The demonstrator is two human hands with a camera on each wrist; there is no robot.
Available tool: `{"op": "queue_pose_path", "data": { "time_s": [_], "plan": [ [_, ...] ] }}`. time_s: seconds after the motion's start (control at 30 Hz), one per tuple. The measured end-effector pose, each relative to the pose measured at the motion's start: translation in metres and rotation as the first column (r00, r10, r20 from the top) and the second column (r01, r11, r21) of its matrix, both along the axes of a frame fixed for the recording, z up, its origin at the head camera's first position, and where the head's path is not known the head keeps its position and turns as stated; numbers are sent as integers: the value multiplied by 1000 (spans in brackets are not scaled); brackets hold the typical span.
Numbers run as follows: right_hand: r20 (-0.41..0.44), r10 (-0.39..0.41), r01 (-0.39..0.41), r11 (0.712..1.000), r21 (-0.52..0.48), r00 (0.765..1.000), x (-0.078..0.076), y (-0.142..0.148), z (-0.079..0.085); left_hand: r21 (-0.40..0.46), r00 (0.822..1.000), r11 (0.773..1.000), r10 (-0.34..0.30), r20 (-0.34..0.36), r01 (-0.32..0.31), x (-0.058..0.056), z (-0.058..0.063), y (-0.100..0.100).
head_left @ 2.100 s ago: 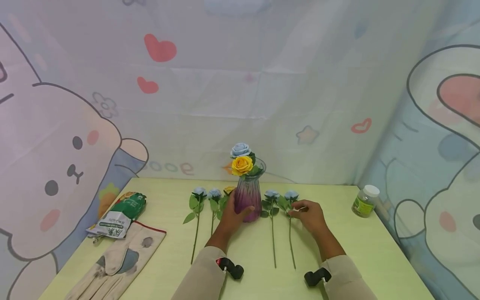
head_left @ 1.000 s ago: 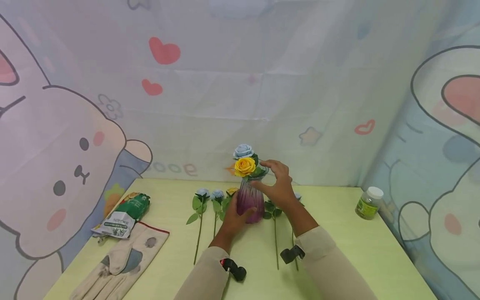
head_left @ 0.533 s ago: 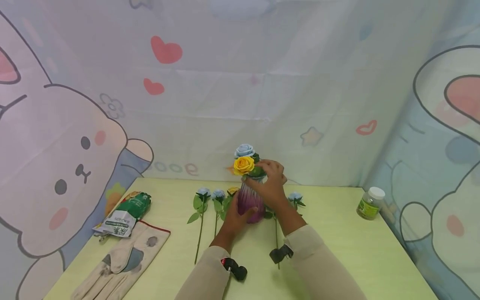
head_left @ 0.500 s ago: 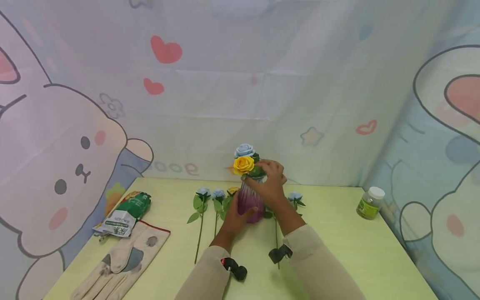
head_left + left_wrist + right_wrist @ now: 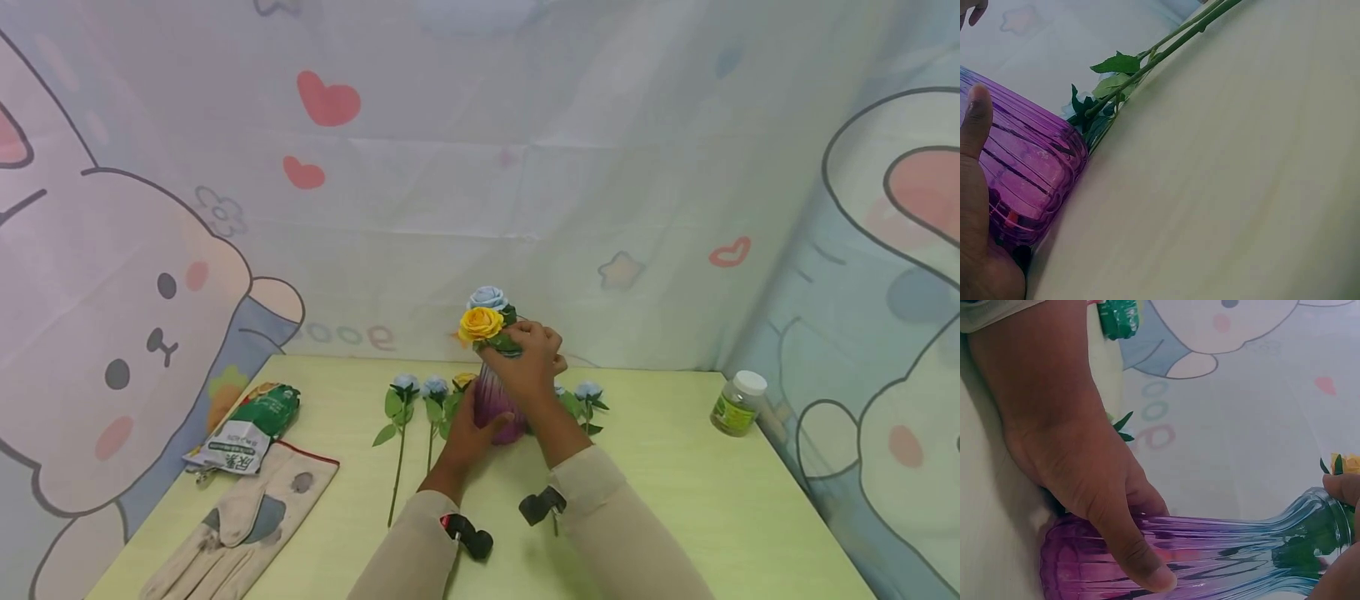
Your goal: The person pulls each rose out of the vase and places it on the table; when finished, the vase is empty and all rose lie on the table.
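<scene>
A ribbed glass vase (image 5: 495, 408), purple below and bluish clear near the rim, stands on the table. My left hand (image 5: 467, 433) grips its lower body; the thumb lies across the purple glass (image 5: 1035, 169) in the left wrist view. A yellow rose (image 5: 481, 324) and a light blue rose (image 5: 487, 298) stand in the vase, blooms above the rim. At the mouth, my right hand (image 5: 529, 362) pinches the yellow rose just under its bloom, by the green leaves. Its fingertips are partly hidden in the head view; the right wrist view shows its thumb (image 5: 1342, 487) near the rim.
Left of the vase lie blue roses (image 5: 405, 382) and a yellow rose (image 5: 463, 380); more blue roses (image 5: 588, 390) lie to the right, partly behind my right arm. A work glove (image 5: 247, 508) and green-white bag (image 5: 255, 429) lie left. A lidded jar (image 5: 738, 404) stands right.
My right hand has come from the blue roses at right to the vase mouth and taken hold of the yellow rose, whose bloom has shifted slightly left and up. My left hand stays on the vase.
</scene>
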State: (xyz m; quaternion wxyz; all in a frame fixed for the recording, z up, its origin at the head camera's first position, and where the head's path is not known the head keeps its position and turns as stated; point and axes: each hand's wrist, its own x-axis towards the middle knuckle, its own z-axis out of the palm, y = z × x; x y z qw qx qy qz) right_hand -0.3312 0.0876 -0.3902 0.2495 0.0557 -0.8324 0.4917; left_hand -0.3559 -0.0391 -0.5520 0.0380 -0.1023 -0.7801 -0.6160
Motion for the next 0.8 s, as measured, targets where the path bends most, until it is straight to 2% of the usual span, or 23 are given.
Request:
{"op": "queue_pose_path", "data": {
  "time_s": [0.2, 0.5, 0.67, 0.8],
  "plan": [
    [78, 37, -34, 999, -39, 996, 2, 1, 3, 18, 1000, 1000, -8, 2, 8, 0, 1, 0],
    [113, 51, -46, 998, -47, 992, 3, 1, 5, 6, 1000, 1000, -7, -5, 7, 0, 0, 0],
    [93, 36, -31, 998, -51, 995, 3, 3, 6, 22, 1000, 1000, -9, -7, 9, -1, -1, -1],
    [1, 26, -26, 996, -80, 1000, 4, 8, 8, 25, 1000, 1000, -7, -8, 7, -1, -1, 0]
  ]
}}
